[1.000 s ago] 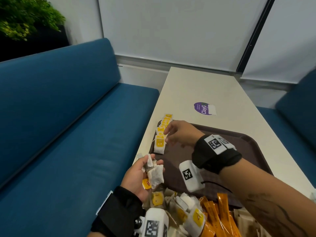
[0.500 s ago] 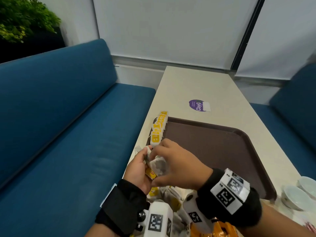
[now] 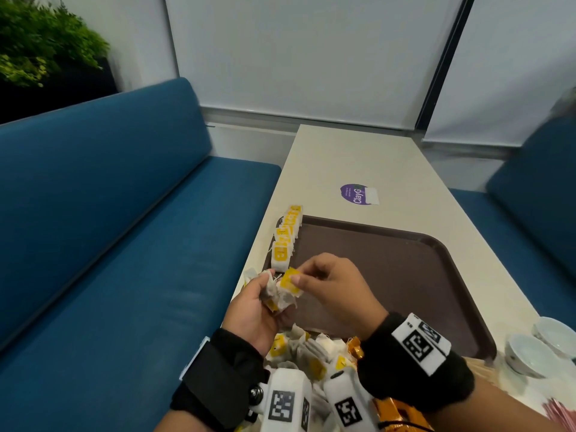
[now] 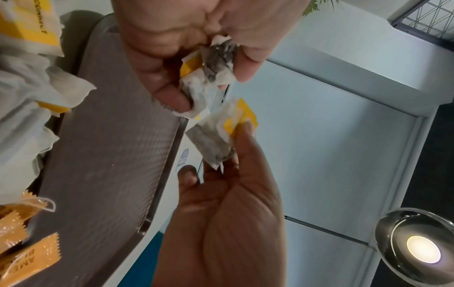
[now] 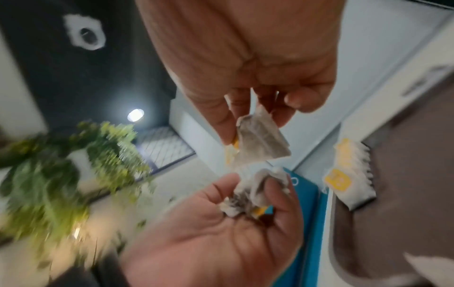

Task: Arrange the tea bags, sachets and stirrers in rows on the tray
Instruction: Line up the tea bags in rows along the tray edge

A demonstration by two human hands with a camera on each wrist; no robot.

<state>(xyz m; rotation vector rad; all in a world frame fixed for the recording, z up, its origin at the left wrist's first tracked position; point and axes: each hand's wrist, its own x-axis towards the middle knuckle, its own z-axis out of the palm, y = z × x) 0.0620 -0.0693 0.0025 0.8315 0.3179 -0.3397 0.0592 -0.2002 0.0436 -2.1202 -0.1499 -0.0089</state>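
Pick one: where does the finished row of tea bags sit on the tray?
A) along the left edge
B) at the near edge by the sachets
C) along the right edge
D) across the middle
A: the row of tea bags runs along the left edge of the brown tray, just beyond both hands.

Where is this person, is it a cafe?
Probably a cafe or office break area: blue booth benches flank a long table, with a brown serving tray, tea bags and small bowls.
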